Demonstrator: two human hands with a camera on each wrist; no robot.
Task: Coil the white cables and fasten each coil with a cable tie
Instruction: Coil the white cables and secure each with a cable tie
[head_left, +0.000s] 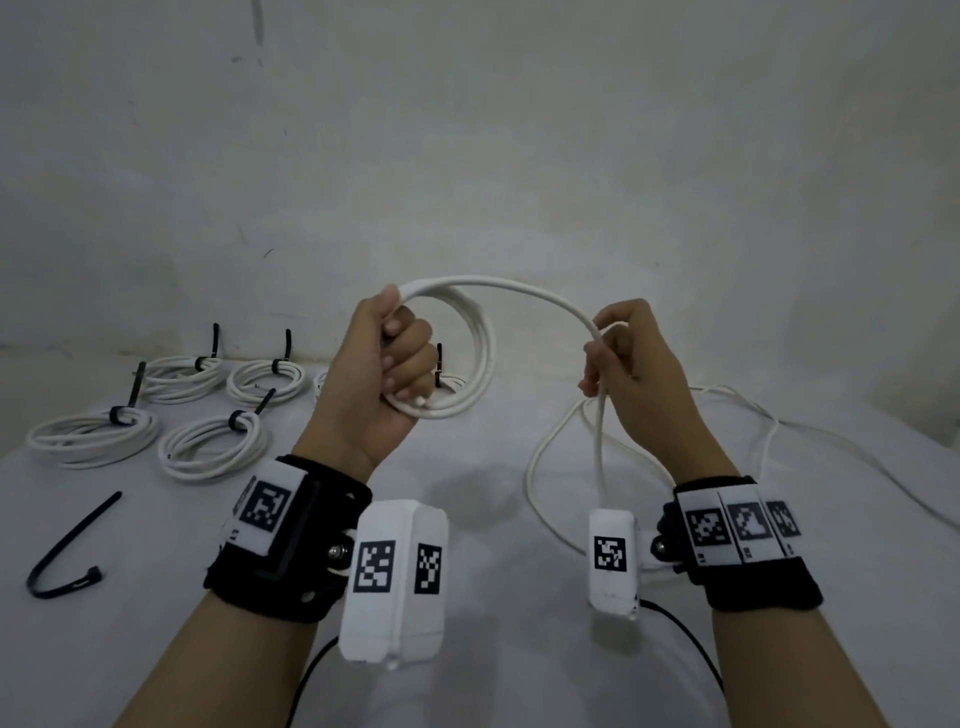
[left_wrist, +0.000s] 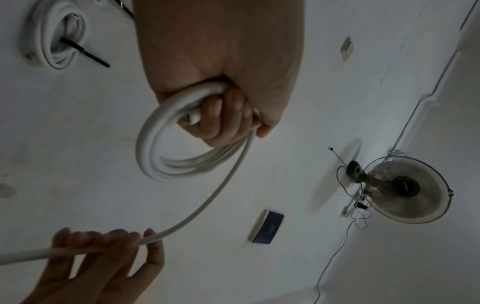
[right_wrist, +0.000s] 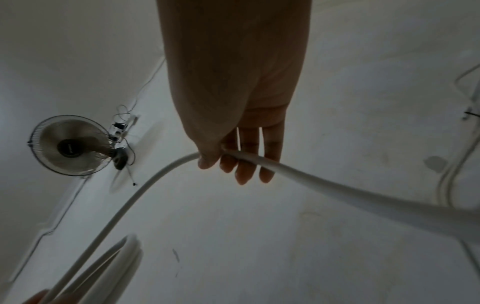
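My left hand (head_left: 395, 358) is raised above the table, fingers curled round a partly wound coil of white cable (head_left: 475, 364); the left wrist view shows the loops (left_wrist: 166, 156) hanging from its fist (left_wrist: 223, 115). From the coil the cable arcs right (head_left: 519, 288) to my right hand (head_left: 618, 353), which holds it loosely between thumb and fingers (right_wrist: 233, 162). Below that hand the cable drops to loose slack (head_left: 550, 457) on the table. A loose black cable tie (head_left: 72, 545) lies at the front left.
Several finished coils with black ties (head_left: 213, 447) lie on the white table (head_left: 467, 519) at the left and back. More slack cable (head_left: 831, 441) trails to the right edge. A wall (head_left: 519, 156) stands close behind. A wall fan (left_wrist: 407, 189) shows in the wrist views.
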